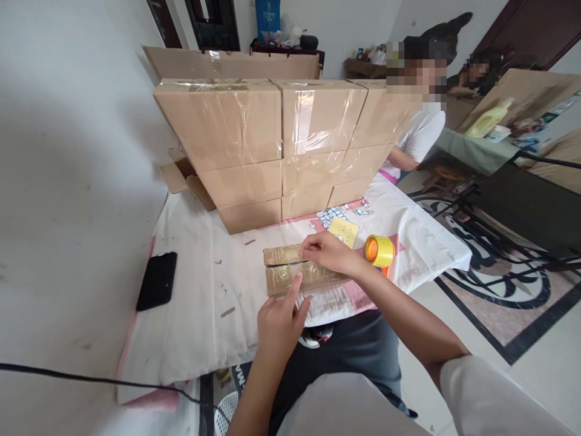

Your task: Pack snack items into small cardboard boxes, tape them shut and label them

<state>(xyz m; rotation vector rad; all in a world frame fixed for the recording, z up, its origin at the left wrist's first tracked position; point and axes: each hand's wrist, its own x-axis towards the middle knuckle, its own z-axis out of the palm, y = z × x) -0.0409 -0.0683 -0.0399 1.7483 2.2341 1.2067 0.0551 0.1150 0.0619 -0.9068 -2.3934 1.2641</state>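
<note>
On the cloth in front of me lies a small flat cardboard box [284,280] with shiny brown tape on it. A dark gap runs along its length. My left hand [281,315] has its fingers apart, with the index fingertip resting on the near part of the box. My right hand [329,251] comes over the box's right half, thumb and fingers pinched together at the gap. Whatever those fingertips hold is too small to tell. Just right of my right hand stands a yellow roll of tape [380,251] with an orange core.
Behind the box rises a wall of stacked, taped cardboard boxes [240,130]. A black phone [157,281] lies at the left on the cloth-covered table [200,327]. A person in a white shirt [424,133] is beyond the stack; another is farther back. A black cable [82,376] crosses lower left.
</note>
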